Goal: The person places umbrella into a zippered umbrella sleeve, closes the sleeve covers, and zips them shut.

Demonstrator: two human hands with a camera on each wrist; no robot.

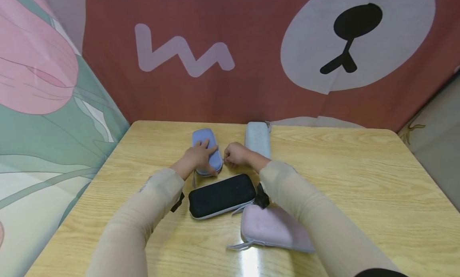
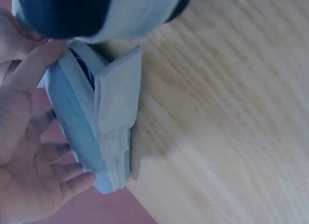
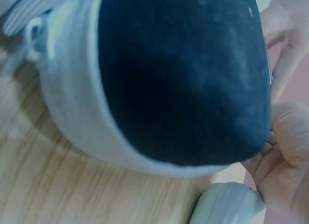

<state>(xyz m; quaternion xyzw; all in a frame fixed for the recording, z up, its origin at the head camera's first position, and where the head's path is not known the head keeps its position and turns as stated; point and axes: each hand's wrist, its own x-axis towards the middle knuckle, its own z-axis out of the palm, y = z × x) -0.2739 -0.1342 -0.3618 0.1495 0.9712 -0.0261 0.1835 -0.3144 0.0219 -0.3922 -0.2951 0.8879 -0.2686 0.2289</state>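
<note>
Wood-grain table (image 1: 359, 181) carried four zip cases. Going L to R from my remote seat: blue case (image 1: 206, 149) lay far-left of centre, near the back edge. Left hand (image 1: 197, 156) lay on top of it, fingers spread flat and pressing down, thumb along the near side; the left wrist view showed fingers (image 2: 58, 151) straight against the blue shell (image 2: 72, 122), w/ a grey strap tab (image 2: 116, 113) hanging off the case end. Black case (image 1: 222, 195) sat nearer me, just in front of both hands, grey rim showing. Right hand (image 1: 235, 154) sat just beside the blue case's right edge, fingers curled in, looked like pinching sth small at the zip line, prob the puller, but too small to confirm. Pale grey-blue case (image 1: 257, 138) lay behind the right wrist. Lilac case (image 1: 273, 228) was nearest me, partly under the right sleeve.

Handling, my judgement: blue case prob light, semi-stiff shell w/ fabric skin, not slippery, not fragile. Best hold = palm on top to pin it, pinch the zip tab at the seam.
</note>
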